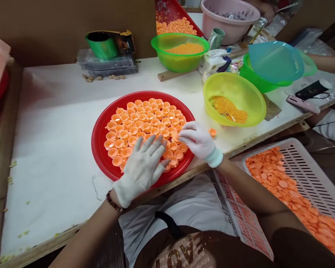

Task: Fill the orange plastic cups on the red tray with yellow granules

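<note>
A round red tray (pixel 100 149) lies on the white table, filled with several small orange plastic cups (pixel 145 119) set side by side. My left hand (pixel 143 167), in a white glove, rests flat with fingers spread on the cups at the tray's near edge. My right hand (pixel 198 141), also gloved, is at the tray's right edge with its fingers curled and pinched together on the cups there; what they hold is hidden. One loose orange cup (pixel 212 131) lies on the table just right of that hand.
A yellow-green bowl (pixel 240 93) with orange granules stands right of the tray. A green bowl (pixel 178 61) with orange granules, a pink basin (pixel 226 22) and teal and green bowls (pixel 273 63) stand behind. A white slatted crate (pixel 309 171) of orange discs sits at my right.
</note>
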The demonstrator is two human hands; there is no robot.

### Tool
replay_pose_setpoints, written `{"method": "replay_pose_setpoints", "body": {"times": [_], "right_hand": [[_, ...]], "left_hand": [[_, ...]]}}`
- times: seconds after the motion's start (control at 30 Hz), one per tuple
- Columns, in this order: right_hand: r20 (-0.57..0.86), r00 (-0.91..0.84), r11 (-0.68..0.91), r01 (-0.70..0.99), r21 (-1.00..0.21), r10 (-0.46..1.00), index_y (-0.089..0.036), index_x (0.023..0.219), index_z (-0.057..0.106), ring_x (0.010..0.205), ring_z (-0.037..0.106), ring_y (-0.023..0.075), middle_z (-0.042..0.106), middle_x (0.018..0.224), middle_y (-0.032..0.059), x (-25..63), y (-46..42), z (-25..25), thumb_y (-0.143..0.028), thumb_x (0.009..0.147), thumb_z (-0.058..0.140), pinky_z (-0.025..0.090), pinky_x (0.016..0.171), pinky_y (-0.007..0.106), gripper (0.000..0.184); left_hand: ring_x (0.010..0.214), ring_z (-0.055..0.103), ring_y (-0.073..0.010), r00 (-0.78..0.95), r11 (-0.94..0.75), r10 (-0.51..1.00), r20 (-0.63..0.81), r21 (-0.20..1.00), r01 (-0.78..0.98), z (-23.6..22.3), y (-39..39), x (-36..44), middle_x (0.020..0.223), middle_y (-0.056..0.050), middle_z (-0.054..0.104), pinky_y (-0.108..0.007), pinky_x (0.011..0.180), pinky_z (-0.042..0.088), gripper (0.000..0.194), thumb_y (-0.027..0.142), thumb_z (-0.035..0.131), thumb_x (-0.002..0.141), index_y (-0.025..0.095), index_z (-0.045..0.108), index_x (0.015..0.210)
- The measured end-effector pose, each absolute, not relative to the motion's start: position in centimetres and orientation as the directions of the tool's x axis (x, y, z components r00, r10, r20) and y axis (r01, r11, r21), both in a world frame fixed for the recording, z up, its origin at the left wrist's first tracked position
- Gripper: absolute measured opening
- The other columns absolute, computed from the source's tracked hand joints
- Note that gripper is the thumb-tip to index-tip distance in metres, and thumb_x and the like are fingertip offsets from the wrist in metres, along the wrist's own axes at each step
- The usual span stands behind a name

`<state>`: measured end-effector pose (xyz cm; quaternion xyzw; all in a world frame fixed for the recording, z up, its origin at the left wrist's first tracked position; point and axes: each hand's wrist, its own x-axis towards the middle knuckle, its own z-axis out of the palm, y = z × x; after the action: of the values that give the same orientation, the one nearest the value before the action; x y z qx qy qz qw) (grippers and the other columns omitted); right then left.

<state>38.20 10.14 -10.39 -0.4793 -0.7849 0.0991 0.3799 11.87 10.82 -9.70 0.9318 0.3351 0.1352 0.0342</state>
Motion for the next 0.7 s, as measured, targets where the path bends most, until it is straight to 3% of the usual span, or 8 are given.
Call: {"method": "replay_pose_setpoints", "body": {"times": [0.1, 0.2, 0.33, 0.57, 0.7], "right_hand": [[0.359, -0.373, 0.511, 0.722, -0.467, 0.856, -0.018, 0.1, 0.075, 0.101, 0.062, 0.021, 0.068, 0.108, 0.0093, 36.9, 12.0, -10.5, -0.026, 0.106, 0.057, 0.05, 0.093, 0.035, 0.02], [0.13, -0.431, 0.45, 0.86, -0.239, 0.893, -0.017, 0.096, 0.075, 0.1, 0.059, 0.0231, 0.07, 0.11, 0.0103, 36.4, 12.4, -9.9, -0.024, 0.107, 0.053, 0.043, 0.088, 0.036, 0.026], [0.004, -0.474, 0.474, 0.88, -0.019, 0.881, -0.016, 0.099, 0.076, 0.097, 0.058, 0.0255, 0.07, 0.111, 0.0122, 36.0, 12.2, -8.5, -0.015, 0.104, 0.049, 0.038, 0.079, 0.038, 0.027], [-0.231, -0.392, 0.42, 0.903, 0.091, 0.891, -0.01, 0.097, 0.076, 0.099, 0.063, 0.0314, 0.07, 0.111, 0.0187, 32.9, 14.0, -5.3, -0.003, 0.095, 0.051, 0.042, 0.075, 0.04, 0.026], [-0.281, -0.361, 0.41, 0.902, 0.136, 0.889, -0.007, 0.098, 0.076, 0.104, 0.063, 0.0322, 0.07, 0.114, 0.0203, 32.2, 14.3, -5.1, -0.004, 0.099, 0.048, 0.044, 0.079, 0.04, 0.028]], "left_hand": [[0.148, 0.051, -0.0442, 0.751, -0.762, 0.648, 0.13, 0.137, 0.633, -10.2, 10.5, 14.7, 0.15, -0.02, 0.063, -0.071, 0.124, 0.034, 0.049, 0.045, 0.049, 0.105, 0.011, 0.068, 0.135], [0.144, 0.054, -0.0445, 0.72, -0.732, 0.681, 0.13, 0.143, 0.666, -11.0, 10.4, 14.8, 0.154, -0.021, 0.06, -0.072, 0.122, 0.035, 0.052, 0.045, 0.05, 0.105, 0.011, 0.065, 0.141], [0.145, 0.053, -0.0431, 0.702, -0.717, 0.697, 0.146, 0.175, 0.675, -11.4, 10.5, 14.0, 0.156, -0.02, 0.058, -0.07, 0.122, 0.037, 0.052, 0.045, 0.049, 0.105, 0.013, 0.065, 0.142], [0.145, 0.053, -0.0445, 0.695, -0.707, 0.707, 0.131, 0.173, 0.686, -11.5, 10.8, 14.3, 0.153, -0.023, 0.06, -0.067, 0.123, 0.038, 0.054, 0.045, 0.042, 0.107, 0.007, 0.069, 0.134], [0.145, 0.054, -0.0437, 0.686, -0.704, 0.71, 0.157, 0.164, 0.691, -11.7, 10.7, 14.1, 0.153, -0.022, 0.06, -0.066, 0.123, 0.039, 0.053, 0.045, 0.043, 0.107, 0.007, 0.07, 0.134]]}}
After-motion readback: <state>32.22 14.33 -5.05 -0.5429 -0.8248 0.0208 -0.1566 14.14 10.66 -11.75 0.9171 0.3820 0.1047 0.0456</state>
